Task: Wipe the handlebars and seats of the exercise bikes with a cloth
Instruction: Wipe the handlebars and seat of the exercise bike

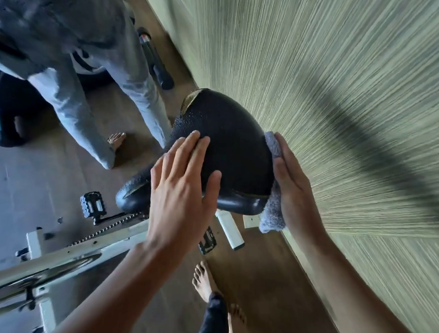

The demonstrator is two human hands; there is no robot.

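Floor [263,277]: brown wood planks on wall side, paler grey stretch at left. White exercise bike [66,256] stands on it, frame running left to right. Bike's white foot bar [230,228] rests on planks near wall. Two bare feet [203,282] planted on planks just beside that bar, toes toward bike. Second person stands beyond bike in grey trousers, one bare foot [116,140] showing on wood. Black cylindrical piece [160,70] lies near wall farther back, blurred. Dark bulky equipment [7,117] sits at far left, kind unclear.
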